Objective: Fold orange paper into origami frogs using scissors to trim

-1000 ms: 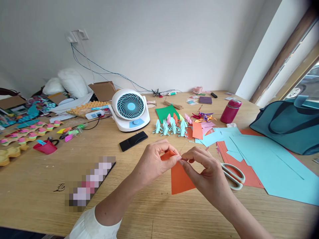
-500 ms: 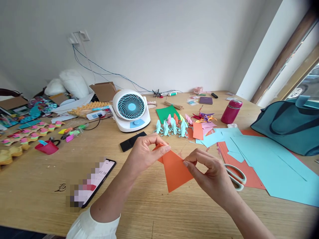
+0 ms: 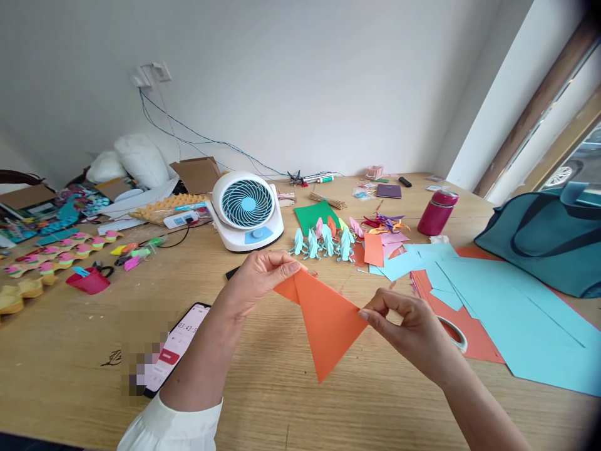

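Observation:
A folded sheet of orange paper (image 3: 326, 322) hangs between my two hands above the wooden table, one pointed corner hanging down. My left hand (image 3: 256, 275) pinches its upper left end between thumb and fingers, where a folded flap shows. At the upper right corner, my right hand (image 3: 408, 326) holds the paper between thumb and forefinger. Scissors (image 3: 455, 335) with pale handles lie partly hidden behind my right hand. Beyond the paper stand several small folded light-blue paper figures (image 3: 323, 243), with pink, orange and yellow ones behind them.
A white fan (image 3: 246, 210) stands at the back. To the left lie a phone with a timer (image 3: 176, 351) and a red cup (image 3: 88, 280). Light-blue sheets (image 3: 530, 326), a magenta bottle (image 3: 437, 213) and a teal bag (image 3: 544, 235) occupy the right side.
My hands have moved apart, the left one leftward and the right one rightward. Between them the orange paper is stretched wider, and more of its folded flap shows.

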The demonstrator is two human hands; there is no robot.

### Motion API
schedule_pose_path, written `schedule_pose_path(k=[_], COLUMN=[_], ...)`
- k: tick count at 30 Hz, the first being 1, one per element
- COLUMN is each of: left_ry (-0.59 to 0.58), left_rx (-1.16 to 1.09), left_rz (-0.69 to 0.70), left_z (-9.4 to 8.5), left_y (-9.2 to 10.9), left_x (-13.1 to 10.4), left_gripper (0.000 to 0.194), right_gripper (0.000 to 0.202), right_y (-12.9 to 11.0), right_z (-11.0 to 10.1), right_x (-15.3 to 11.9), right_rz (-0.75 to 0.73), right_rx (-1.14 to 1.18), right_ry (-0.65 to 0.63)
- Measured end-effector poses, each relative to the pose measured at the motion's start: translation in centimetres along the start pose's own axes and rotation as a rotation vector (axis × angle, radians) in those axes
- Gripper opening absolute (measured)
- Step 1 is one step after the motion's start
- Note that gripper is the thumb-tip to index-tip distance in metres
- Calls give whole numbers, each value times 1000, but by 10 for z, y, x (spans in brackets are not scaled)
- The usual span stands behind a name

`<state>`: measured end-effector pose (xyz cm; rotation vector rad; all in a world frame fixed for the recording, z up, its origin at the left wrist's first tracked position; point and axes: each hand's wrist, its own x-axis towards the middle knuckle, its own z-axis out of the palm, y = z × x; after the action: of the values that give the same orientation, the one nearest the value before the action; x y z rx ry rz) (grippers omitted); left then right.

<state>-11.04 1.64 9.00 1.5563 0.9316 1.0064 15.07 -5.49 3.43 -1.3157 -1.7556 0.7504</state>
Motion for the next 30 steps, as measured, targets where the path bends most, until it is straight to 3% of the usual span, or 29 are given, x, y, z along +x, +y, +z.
schedule_pose_path(k=[7, 15, 19, 23, 30], left_ry=[83, 48, 140, 203, 111], left_rx=[65, 58, 103, 145, 159], left_rz=[44, 63, 172, 292, 360], left_z=[0, 0, 4, 7, 9], left_y=[-3, -7, -5, -1, 0], left_x=[1, 4, 3, 1, -2], left_gripper=[33, 32, 29, 25, 17], right_gripper=[42, 41, 30, 12, 13], right_y=[5, 12, 12, 12, 12], right_z=[-4, -7, -7, -6, -5], right_x=[0, 2, 4, 5, 9], right_rz=[-3, -72, -130, -179, -319], right_rx=[7, 38, 77, 92, 74], right_ry=[0, 50, 129, 117, 232])
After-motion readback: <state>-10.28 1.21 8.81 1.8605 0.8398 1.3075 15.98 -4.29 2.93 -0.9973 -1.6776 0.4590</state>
